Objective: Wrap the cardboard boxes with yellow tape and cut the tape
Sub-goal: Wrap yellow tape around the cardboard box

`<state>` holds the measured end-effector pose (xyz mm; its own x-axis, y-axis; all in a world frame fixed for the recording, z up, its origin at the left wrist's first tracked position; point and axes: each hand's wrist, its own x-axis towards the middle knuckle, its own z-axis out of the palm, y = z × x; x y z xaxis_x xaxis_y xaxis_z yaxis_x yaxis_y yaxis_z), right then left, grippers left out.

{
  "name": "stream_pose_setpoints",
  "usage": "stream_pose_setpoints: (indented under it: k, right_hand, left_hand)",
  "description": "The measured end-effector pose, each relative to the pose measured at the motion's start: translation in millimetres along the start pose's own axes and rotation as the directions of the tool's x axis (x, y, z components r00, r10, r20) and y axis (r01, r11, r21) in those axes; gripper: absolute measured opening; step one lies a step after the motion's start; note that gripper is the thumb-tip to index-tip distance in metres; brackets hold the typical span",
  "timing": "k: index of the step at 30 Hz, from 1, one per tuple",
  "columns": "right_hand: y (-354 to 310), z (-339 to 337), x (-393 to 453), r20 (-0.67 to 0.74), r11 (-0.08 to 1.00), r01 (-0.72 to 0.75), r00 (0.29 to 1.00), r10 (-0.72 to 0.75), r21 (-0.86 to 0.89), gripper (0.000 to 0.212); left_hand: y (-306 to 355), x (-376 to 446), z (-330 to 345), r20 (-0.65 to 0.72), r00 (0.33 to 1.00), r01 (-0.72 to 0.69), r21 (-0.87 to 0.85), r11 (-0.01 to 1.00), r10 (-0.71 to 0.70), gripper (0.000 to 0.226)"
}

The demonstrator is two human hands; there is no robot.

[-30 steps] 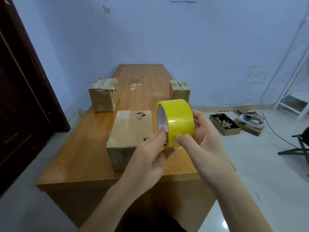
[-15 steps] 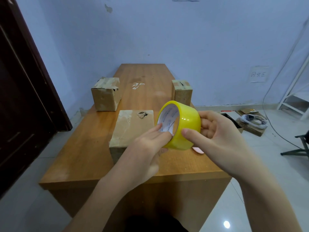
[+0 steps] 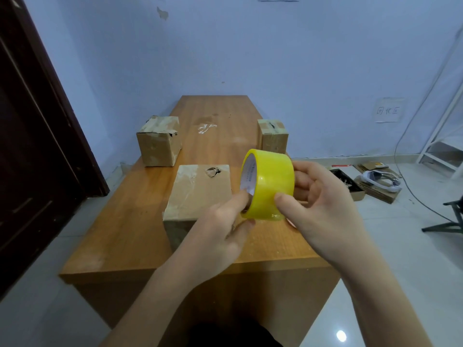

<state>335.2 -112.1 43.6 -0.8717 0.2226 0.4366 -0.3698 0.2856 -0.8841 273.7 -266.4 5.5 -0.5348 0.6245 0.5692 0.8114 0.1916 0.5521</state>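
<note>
Both hands hold a roll of yellow tape (image 3: 271,184) in the air above the near right part of the wooden table (image 3: 120,234). My left hand (image 3: 220,231) pinches its lower left rim, with a finger inside the white core. My right hand (image 3: 323,204) grips the roll from the right, thumb on its outer face. A large cardboard box (image 3: 198,196) with a torn hole on top sits just left of the roll. Two smaller boxes stand farther back, one at the left edge (image 3: 159,141) and one at the right edge (image 3: 273,136).
A dark door (image 3: 30,136) stands at the left. On the tiled floor to the right lie an open box of scraps (image 3: 348,182), flat cardboard with a white object (image 3: 380,181), a cable and a black stand (image 3: 448,216). A white rack (image 3: 446,136) is at far right.
The roll has been turned in my hands: its core faced me more half a second ago, and now its yellow outer face shows more. Both hands keep their hold.
</note>
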Motion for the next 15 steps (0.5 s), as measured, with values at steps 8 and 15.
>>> stream_pose_setpoints:
  k: [8,15]
  right_hand:
    - [3.3,3.8,-0.6,-0.019,0.999,0.006,1.0,-0.005,0.039,0.044]
    - [10.8,8.5,-2.0,-0.019,0.997,0.064,0.998,-0.063,0.038,0.021]
  left_hand:
    - [19.4,27.1,-9.1,0.167,0.923,0.369,-0.648,0.667,-0.348,0.064]
    - [40.6,16.1,4.5,-0.17,0.928,0.199,-0.524,0.828,-0.331,0.024]
